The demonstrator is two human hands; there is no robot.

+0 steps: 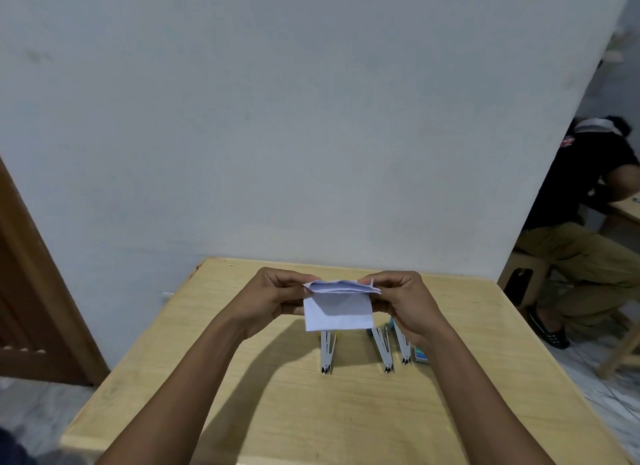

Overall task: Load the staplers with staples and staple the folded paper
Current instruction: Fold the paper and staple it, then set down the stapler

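A folded white paper (337, 309) is held up above the wooden table (242, 378). My left hand (273, 296) pinches its upper left edge and my right hand (401, 300) pinches its upper right edge. Below the paper, three metal staplers lie on the table, their far ends hidden: one on the left (327, 352), one in the middle (382, 350), one on the right (403, 347) partly under my right wrist. A small box of staples (421, 355) sits just right of them.
A pale wall stands close behind the table's far edge. A brown door (31, 291) is at the left. At the right, a seated person (588, 222) leans over another table, with a stool (526, 277) nearby.
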